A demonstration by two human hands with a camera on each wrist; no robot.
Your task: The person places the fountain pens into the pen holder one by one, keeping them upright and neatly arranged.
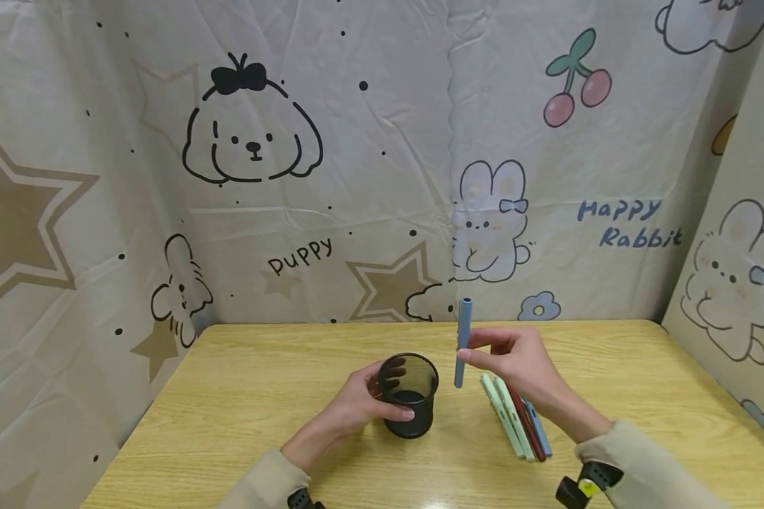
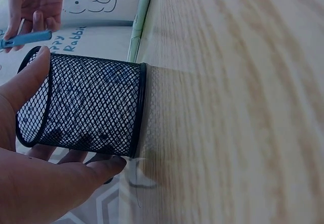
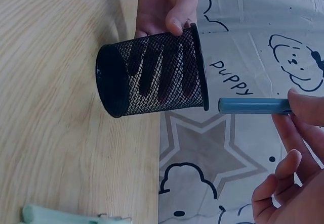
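Round black wire-mesh cup (image 1: 409,396) in left hand (image 1: 356,406), slim, seemingly matte blue pen (image 1: 462,343) in right hand (image 1: 525,367)

Wooden table (image 1: 242,396), cartoon-print backdrop (image 1: 331,177)

the right grip (image 1: 516,364) hides the upper ends of the pens (image 1: 518,424) lying at its 6 o'clock. the cup (image 1: 409,396) covers the left grip's (image 1: 363,403) fingers. the desk (image 2: 243,102) grain blurs in the left wrist view.
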